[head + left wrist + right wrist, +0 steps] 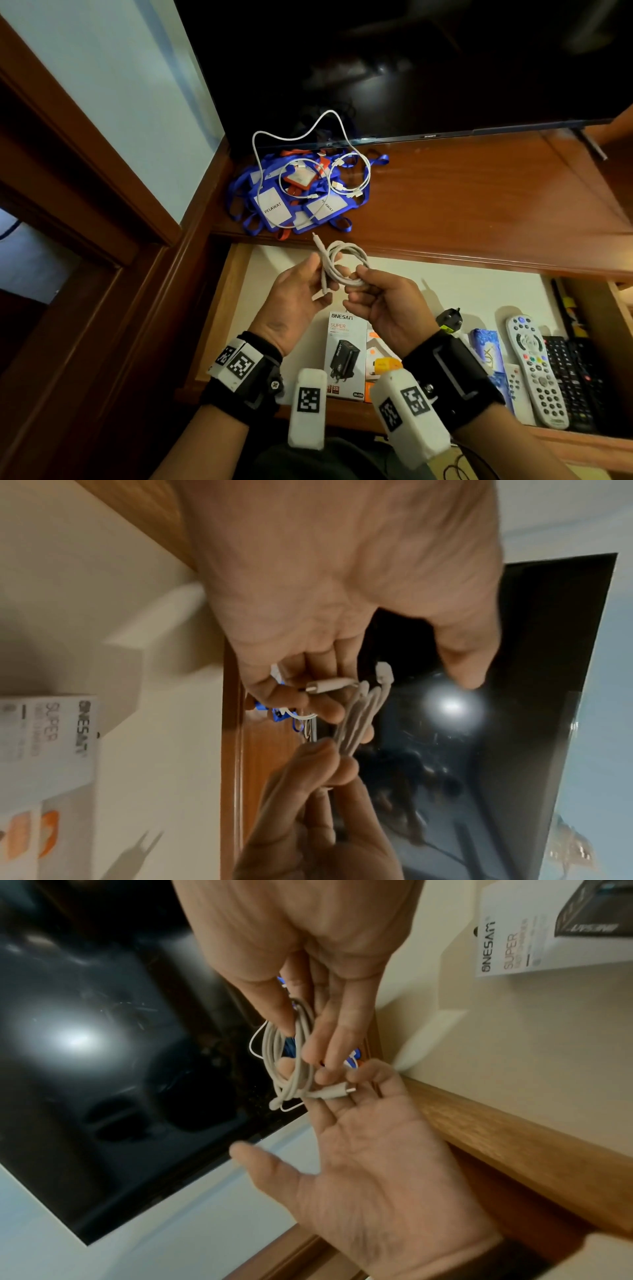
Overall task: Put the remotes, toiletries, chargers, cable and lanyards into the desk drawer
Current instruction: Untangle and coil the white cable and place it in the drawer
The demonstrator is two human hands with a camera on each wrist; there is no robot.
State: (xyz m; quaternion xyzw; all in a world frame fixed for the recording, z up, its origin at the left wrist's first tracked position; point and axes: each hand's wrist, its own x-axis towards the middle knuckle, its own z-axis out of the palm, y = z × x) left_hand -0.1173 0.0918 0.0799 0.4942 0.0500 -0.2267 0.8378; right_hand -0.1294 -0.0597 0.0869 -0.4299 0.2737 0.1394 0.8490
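A coiled white cable (pixel 344 263) hangs between both hands above the open desk drawer (pixel 224 308). My right hand (pixel 356 277) pinches the coil (pixel 294 1069) between thumb and fingers. My left hand (pixel 317 274) has its fingers bent round the cable's plug end (pixel 329 685), with the thumb held apart. On the desktop behind lies a pile of blue and orange lanyards (pixel 274 205) with "PELAWAT" cards, and two more white cables (pixel 356 171) are draped over it. In the drawer lie a charger box (pixel 344 353), a black plug (pixel 448 318), blue toiletry packets (pixel 486 346), a grey remote (pixel 534 370) and a black remote (pixel 575 377).
A dark TV screen (pixel 428 68) stands at the back of the wooden desk (pixel 479 198). A wall and wooden door frame (pixel 85 171) close off the left. The drawer's pale lined floor (pixel 274 267) shows bare at its left half.
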